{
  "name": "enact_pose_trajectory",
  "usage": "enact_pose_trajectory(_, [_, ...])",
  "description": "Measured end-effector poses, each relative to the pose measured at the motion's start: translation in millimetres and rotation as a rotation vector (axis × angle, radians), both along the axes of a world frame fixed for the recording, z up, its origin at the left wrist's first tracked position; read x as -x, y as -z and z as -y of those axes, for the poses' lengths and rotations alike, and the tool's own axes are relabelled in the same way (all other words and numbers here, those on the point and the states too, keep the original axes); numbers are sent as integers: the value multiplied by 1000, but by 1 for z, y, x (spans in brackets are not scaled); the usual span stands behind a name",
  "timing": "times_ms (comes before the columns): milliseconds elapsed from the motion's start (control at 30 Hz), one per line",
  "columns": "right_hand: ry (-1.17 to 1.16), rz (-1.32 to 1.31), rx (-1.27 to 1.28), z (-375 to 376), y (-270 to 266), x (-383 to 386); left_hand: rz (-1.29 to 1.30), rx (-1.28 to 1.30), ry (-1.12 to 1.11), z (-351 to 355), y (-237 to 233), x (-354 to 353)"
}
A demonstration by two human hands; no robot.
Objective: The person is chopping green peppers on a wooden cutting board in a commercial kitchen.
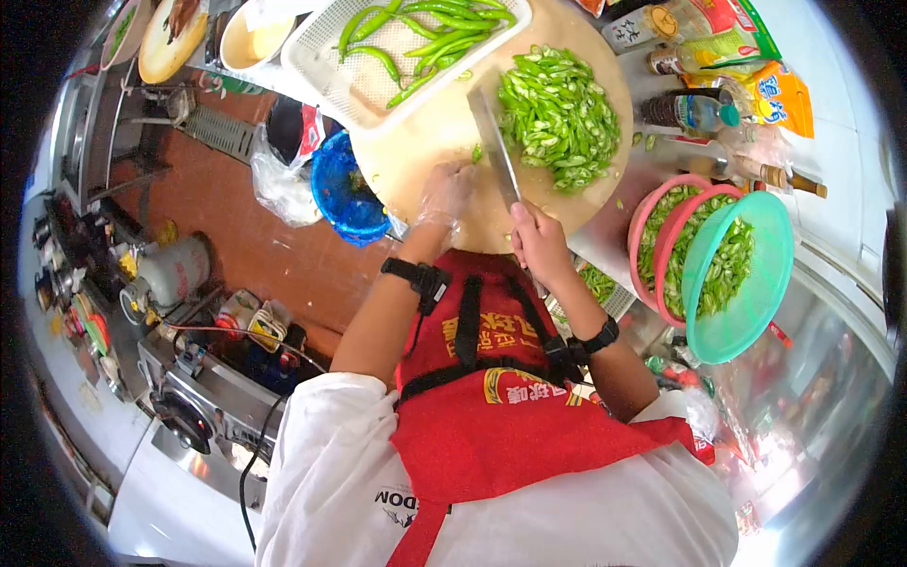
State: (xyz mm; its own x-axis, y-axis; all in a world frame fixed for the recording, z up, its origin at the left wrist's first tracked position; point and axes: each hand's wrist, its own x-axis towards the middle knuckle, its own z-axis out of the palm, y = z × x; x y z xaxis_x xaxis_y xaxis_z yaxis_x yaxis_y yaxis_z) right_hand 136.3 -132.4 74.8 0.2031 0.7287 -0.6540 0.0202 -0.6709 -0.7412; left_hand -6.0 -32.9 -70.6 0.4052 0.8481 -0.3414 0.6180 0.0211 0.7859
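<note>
My right hand (539, 241) is wrapped round the handle of a cleaver (493, 142). Its blade stands on edge over the round cutting board (411, 156), at the left side of a heap of sliced green peppers (559, 118). My left hand (448, 194), in a clear plastic glove, rests at the near part of the board with its fingers curled in. Whatever those fingers hold, if anything, is hidden. A small green piece (477, 153) lies between that hand and the blade. Whole green peppers (444, 38) lie in a white plastic basket (316, 71) at the board's far left.
Right of the board, pink (644, 203) and green (770, 274) baskets hold sliced peppers. Bottles (685, 111) and seasoning bags (782, 99) line the back right. A blue-lined bin (345, 189) stands below the board's left edge. A gas cylinder (175, 269) stands on the red floor.
</note>
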Motion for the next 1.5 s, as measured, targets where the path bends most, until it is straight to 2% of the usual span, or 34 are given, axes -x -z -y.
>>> enact_pose_trajectory(33, [14, 34, -41, 4, -1, 0, -36, 76, -29, 2, -8, 1])
enact_pose_trajectory(100, [-50, 39, 28, 6, 19, -6, -88, 258, -155, -10, -68, -10])
enact_pose_trajectory(133, [-80, 42, 60, 7, 25, -9, -56, 254, -173, -8, -63, -11])
enact_pose_trajectory(200, [-51, 13, 27, 1, 4, -5, 2, 241, -228, -5, -35, -6])
enact_pose_trajectory(300, [-49, -28, -3, 4, 9, -3, -36, 72, -155, -4, -17, -1])
enact_pose_trajectory(400, [-56, -16, 42, 4, 7, -5, -111, 164, -147, -10, -68, -8])
enact_pose_trajectory(533, [-73, 6, -21, 4, -2, -7, -100, 176, -184, -9, -58, -4])
enact_pose_trajectory(600, [-58, -14, 51, 8, 15, -11, -74, 130, -164, -8, -54, -4])
enact_pose_trajectory(700, [8, -126, 144, 2, 15, -25, -48, 246, -233, -11, -94, 6])
enact_pose_trajectory(733, [41, -179, 177, 3, 11, -31, -51, 148, -264, -7, -97, 18])
enact_pose_trajectory(833, [79, -72, 137, 4, 3, -48, -1, -70, -437, -9, -77, 80])
enact_pose_trajectory(867, [86, -53, 141, 4, 2, -54, 156, -123, -585, -12, -61, 105])
enact_pose_trajectory(900, [54, -11, 110, 6, 5, -57, 7, -234, -659, -19, -79, 115])
enact_pose_trajectory(933, [22, 33, 81, 8, 9, -60, 21, -203, -735, -31, -93, 121])
enact_pose_trajectory(1000, [11, 70, 58, 8, 14, -59, 41, -349, -722, -63, -129, 105])
enact_pose_trajectory(1067, [43, 55, 77, 9, 16, -56, -12, -544, -443, -106, -121, 92])
enact_pose_trajectory(1100, [30, 74, 64, 10, 16, -55, -108, -558, -300, -127, -133, 68])
enact_pose_trajectory(1133, [15, 95, 53, 11, 17, -54, -83, -645, -59, -147, -148, 43])
enact_pose_trajectory(1167, [-1, 118, 43, 12, 17, -53, -75, -687, 78, -169, -140, 22])
enact_pose_trajectory(1233, [-19, 187, -13, 12, 18, -52, -55, -785, 211, -207, -124, -23])
enact_pose_trajectory(1333, [-50, 210, -10, 9, 13, -52, -336, -657, 467, -236, -113, -61])
enact_pose_trajectory(1433, [-54, 199, 31, 8, 8, -55, -602, -490, 606, -257, -119, -67])
enact_pose_trajectory(1500, [-41, 193, 34, 8, 9, -54, -670, -444, 650, -258, -121, -58])
